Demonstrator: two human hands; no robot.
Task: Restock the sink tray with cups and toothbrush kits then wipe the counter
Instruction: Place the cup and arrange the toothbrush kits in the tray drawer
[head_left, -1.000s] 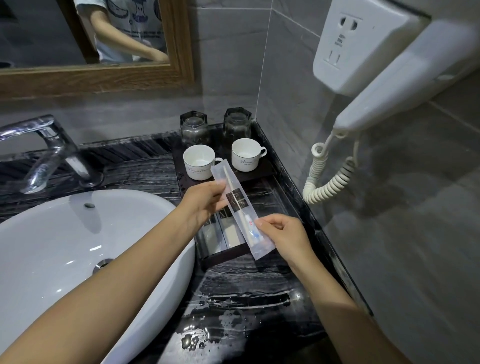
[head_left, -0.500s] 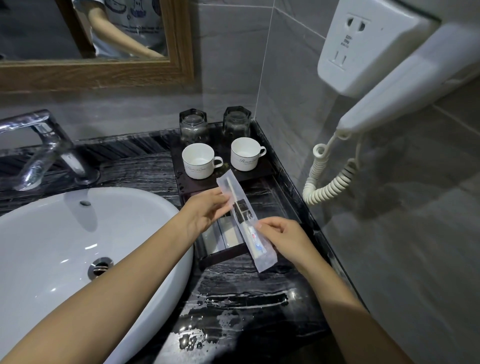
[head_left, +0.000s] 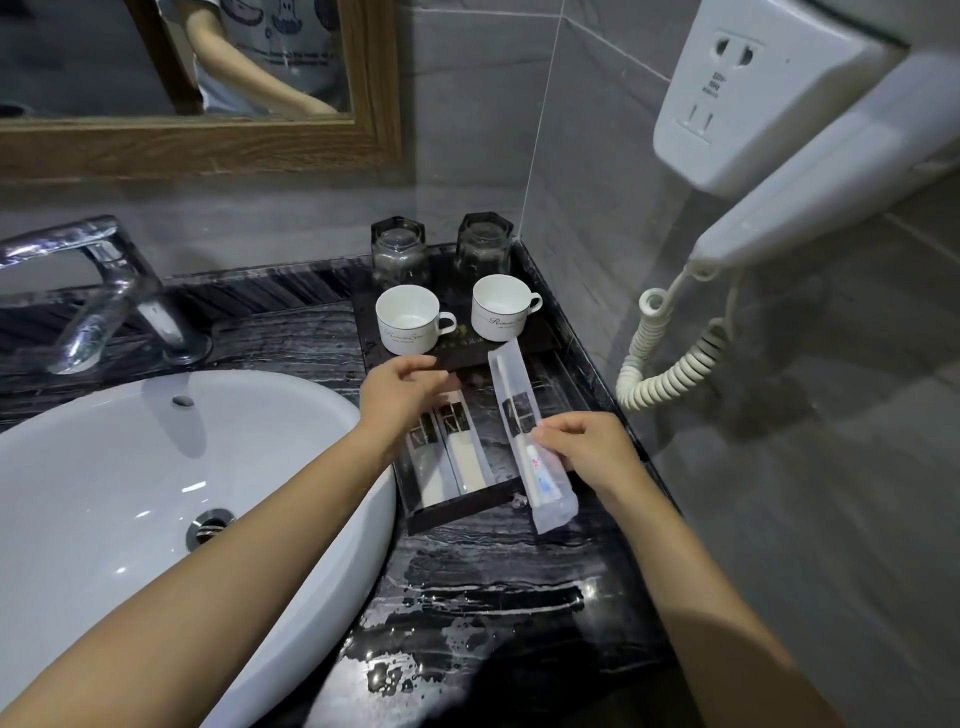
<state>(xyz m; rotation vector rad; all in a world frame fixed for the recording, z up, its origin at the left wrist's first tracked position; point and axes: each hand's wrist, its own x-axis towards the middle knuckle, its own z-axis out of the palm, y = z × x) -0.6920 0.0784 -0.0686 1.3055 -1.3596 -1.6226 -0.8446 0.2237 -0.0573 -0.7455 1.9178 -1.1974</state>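
Where the dark marble counter (head_left: 483, 613) lies nearest, its surface is wet, with streaks and droplets of water beside the white basin (head_left: 130, 493). Just beyond, the right hand (head_left: 597, 452) pinches a clear-wrapped toothbrush kit (head_left: 524, 436) between thumb and fingertips near its lower half; the packet lies lengthwise along the right side of the dark tray (head_left: 457, 514), its near end hanging past the tray's front lip over the counter. A toothbrush and a small tube show through the wrap. To its left, two more packets (head_left: 452, 447) lie flat side by side in the tray's front section, each with a dark label. The left hand (head_left: 400, 389) hovers above their far ends, fingers loosely curled and holding nothing; whether the fingertips touch the packets is hard to say from this angle. Farther back on the tray's raised section stand two white cups (head_left: 410, 325), upright and seemingly empty, handles to the right. Behind them, two glass tumblers (head_left: 399, 249) sit upside down against the grey tiled wall. A chrome faucet (head_left: 98, 296) stands left, and a hair dryer (head_left: 810, 202) hangs right.
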